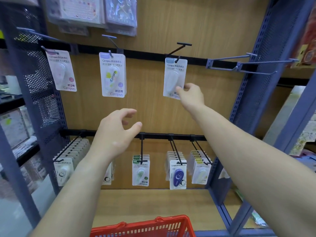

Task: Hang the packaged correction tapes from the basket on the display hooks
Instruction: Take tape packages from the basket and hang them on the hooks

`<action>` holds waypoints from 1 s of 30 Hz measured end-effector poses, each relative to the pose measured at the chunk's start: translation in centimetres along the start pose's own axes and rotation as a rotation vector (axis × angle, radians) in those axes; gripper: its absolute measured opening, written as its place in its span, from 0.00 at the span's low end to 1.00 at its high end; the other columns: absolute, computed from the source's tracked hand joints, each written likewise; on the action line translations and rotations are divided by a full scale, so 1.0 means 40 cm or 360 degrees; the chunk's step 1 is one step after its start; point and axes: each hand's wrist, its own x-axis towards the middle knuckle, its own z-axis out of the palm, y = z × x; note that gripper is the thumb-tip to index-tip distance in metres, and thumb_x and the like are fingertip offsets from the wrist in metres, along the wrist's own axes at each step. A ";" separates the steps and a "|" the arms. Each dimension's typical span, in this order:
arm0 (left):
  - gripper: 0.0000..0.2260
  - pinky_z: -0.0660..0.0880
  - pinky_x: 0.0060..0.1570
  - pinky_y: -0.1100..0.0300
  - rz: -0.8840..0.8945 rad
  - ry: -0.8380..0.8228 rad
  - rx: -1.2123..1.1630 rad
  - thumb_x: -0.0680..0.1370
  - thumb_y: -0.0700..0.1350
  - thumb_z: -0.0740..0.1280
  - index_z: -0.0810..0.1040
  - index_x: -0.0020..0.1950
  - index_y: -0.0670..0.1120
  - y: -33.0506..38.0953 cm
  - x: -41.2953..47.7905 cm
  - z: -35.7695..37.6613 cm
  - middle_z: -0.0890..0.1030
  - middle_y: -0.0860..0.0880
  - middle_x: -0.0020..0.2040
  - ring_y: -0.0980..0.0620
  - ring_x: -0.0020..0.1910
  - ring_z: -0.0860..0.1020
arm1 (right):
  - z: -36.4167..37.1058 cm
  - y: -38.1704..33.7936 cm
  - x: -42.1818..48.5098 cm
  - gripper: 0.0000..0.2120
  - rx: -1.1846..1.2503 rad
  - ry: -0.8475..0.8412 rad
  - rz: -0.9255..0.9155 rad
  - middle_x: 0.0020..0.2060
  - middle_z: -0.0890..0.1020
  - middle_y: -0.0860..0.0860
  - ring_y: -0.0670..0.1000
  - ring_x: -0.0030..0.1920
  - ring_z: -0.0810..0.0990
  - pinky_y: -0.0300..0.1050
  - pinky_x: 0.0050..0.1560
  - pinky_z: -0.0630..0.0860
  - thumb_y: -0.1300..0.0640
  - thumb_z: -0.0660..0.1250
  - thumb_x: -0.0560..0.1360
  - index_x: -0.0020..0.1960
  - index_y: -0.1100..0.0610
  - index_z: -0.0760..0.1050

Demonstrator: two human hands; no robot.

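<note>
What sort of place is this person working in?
Most likely a stationery shop aisle. Packaged correction tapes hang from display hooks on a wood-backed rack, a red shopping basket sits below, and the right hand pinches one white package on an upper hook.

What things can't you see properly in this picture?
Head view:
Red basket: contents cut off by bottom edge.
White package: lower print covered by right hand.
Lower-row packages: hidden behind left forearm.
Top cards: blurred, cut by top edge.
</note>
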 end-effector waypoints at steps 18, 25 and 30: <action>0.34 0.71 0.69 0.50 -0.0266 -0.1287 0.0927 0.78 0.61 0.69 0.63 0.80 0.50 -0.241 -0.291 0.203 0.68 0.48 0.76 0.47 0.73 0.71 | 0.055 0.462 -0.398 0.24 -0.1121 -0.1005 0.0056 0.62 0.79 0.51 0.55 0.61 0.79 0.53 0.60 0.78 0.42 0.66 0.78 0.68 0.55 0.75; 0.34 0.73 0.66 0.50 -0.0431 -0.1735 0.1125 0.78 0.63 0.65 0.63 0.79 0.48 -0.437 -0.541 0.255 0.69 0.46 0.75 0.44 0.71 0.72 | 0.111 0.704 -0.590 0.18 -0.1066 -0.1326 0.0299 0.55 0.83 0.54 0.57 0.58 0.81 0.50 0.56 0.77 0.46 0.70 0.76 0.59 0.57 0.79; 0.33 0.69 0.70 0.50 -0.0608 -0.1899 0.1057 0.81 0.59 0.65 0.60 0.80 0.46 -0.554 -0.693 0.299 0.64 0.45 0.78 0.43 0.77 0.66 | 0.161 0.871 -0.708 0.23 -0.0993 -0.1525 0.0481 0.62 0.79 0.58 0.58 0.62 0.78 0.46 0.56 0.72 0.48 0.70 0.78 0.67 0.60 0.75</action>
